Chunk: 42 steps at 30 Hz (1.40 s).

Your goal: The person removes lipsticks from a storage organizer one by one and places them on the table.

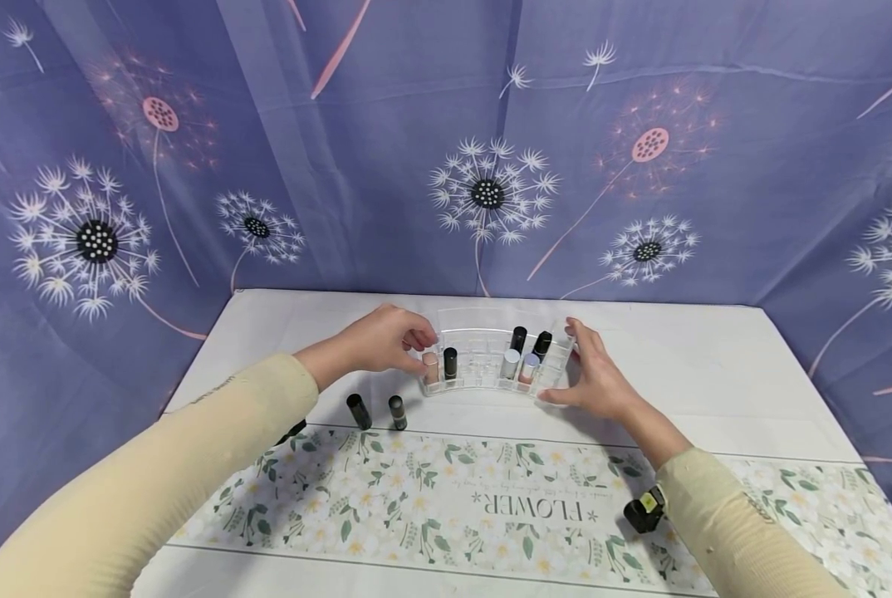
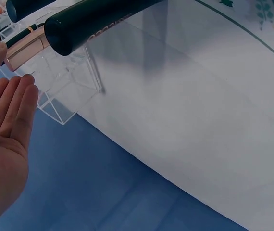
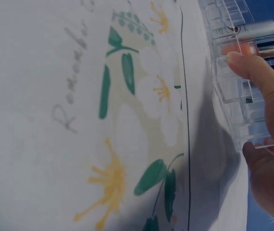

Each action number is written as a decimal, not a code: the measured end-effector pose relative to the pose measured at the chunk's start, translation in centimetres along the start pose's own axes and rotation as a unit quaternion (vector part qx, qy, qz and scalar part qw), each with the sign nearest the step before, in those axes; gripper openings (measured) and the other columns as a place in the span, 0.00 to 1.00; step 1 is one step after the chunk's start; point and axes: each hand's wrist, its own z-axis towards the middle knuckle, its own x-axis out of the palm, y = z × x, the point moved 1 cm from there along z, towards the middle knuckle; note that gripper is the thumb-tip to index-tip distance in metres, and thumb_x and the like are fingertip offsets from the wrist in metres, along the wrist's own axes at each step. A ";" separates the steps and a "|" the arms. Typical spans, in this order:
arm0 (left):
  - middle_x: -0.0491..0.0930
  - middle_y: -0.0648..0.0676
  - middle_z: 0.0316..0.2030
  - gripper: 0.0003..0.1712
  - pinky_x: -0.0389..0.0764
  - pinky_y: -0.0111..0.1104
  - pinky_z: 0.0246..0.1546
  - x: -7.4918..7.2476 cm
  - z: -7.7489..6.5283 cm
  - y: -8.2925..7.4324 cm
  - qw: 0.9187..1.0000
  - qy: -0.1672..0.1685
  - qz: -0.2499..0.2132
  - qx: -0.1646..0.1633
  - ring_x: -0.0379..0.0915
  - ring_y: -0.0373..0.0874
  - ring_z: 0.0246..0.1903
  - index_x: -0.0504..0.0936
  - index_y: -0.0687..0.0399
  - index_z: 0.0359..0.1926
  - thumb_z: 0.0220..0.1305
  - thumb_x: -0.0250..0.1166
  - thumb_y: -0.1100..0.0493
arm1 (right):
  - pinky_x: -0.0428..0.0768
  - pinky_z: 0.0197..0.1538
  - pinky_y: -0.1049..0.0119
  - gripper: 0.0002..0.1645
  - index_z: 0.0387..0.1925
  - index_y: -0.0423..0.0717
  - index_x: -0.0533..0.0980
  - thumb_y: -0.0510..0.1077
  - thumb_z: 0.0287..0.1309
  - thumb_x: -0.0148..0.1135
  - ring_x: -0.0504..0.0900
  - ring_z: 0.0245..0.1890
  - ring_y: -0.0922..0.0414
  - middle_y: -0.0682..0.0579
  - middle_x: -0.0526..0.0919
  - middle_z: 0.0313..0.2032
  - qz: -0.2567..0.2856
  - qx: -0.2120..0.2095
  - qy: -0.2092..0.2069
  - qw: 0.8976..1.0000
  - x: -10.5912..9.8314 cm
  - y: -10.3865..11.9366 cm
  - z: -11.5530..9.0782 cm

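A clear acrylic lipstick organizer (image 1: 476, 384), slightly curved and tiered, stands on the white table between both hands. My left hand (image 1: 386, 339) is at its left end, thumb beside a rose-gold lipstick (image 1: 431, 368); in the left wrist view the fingers (image 2: 17, 103) are straight. The right hand (image 1: 595, 378) grips the organizer's right end, with the thumb (image 3: 245, 62) in front and other fingers behind. A black lipstick (image 1: 450, 363) stands near the rose-gold one. Toward the right are a silver lipstick (image 1: 509, 364), a lilac-capped one (image 1: 528, 368) and two black ones (image 1: 518, 339).
Two dark lipstick tubes (image 1: 359, 411) stand on the table in front of the left hand. A floral runner (image 1: 416, 507) with the word FLOWER crosses the table's near part. A purple dandelion-print curtain (image 1: 386, 166) hangs behind. Black devices (image 1: 644, 511) sit at the wrists.
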 end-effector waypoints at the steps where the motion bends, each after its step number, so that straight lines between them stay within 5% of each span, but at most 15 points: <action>1: 0.89 0.62 0.52 0.22 0.87 0.37 0.55 0.1 0.1 0.0 1.000 -0.001 0.003 0.004 0.88 0.50 0.49 0.87 0.64 0.55 0.60 0.80 0.64 | 0.63 0.78 0.42 0.82 0.85 0.39 0.37 0.43 0.47 0.89 0.58 0.78 0.32 0.29 0.48 0.79 0.001 0.000 0.000 1.000 0.0 0.0 0.0; 18: 0.90 0.50 0.38 0.07 0.87 0.32 0.45 0.8 0.9 0.0 0.998 -0.010 0.047 0.029 0.87 0.41 0.40 0.90 0.56 0.42 0.63 0.75 0.67 | 0.63 0.78 0.42 0.83 0.85 0.38 0.37 0.45 0.46 0.89 0.60 0.77 0.31 0.29 0.49 0.79 -0.002 -0.001 -0.002 1.000 0.0 0.0 0.0; 42: 0.90 0.48 0.37 0.06 0.87 0.31 0.43 -0.2 0.0 -0.8 0.998 -0.026 0.041 0.050 0.88 0.38 0.37 0.89 0.54 0.39 0.65 0.70 0.68 | 0.64 0.78 0.40 0.83 0.85 0.38 0.36 0.48 0.47 0.89 0.62 0.76 0.30 0.29 0.49 0.79 -0.017 0.003 0.000 1.000 0.0 0.0 0.0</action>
